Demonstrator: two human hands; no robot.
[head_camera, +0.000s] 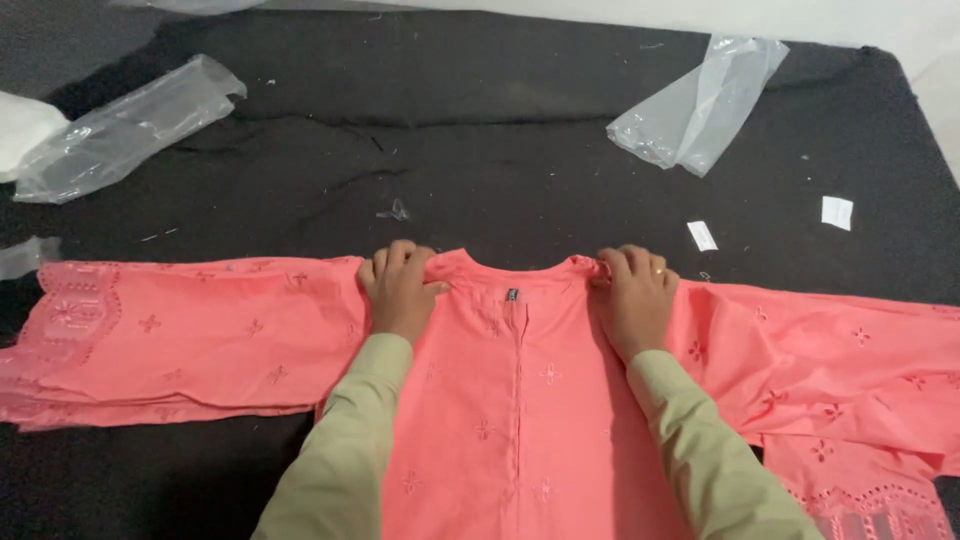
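The coral tunic (520, 400) lies flat on the dark table (500, 150), sleeves spread sideways. The left hand (400, 290) and right hand (632, 298) each pinch a shoulder beside the neckline, fingers curled closed on the fabric.

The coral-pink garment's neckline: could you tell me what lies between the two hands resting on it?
Between the left hand and right hand, the head view shows the pink garment's round neckline and front placket, nothing else.

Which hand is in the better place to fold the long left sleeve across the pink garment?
Probably the left hand. It presses the left shoulder of the pink embroidered tunic, right beside the left sleeve, which lies flat and spread out. The right hand grips the other shoulder, across the neckline.
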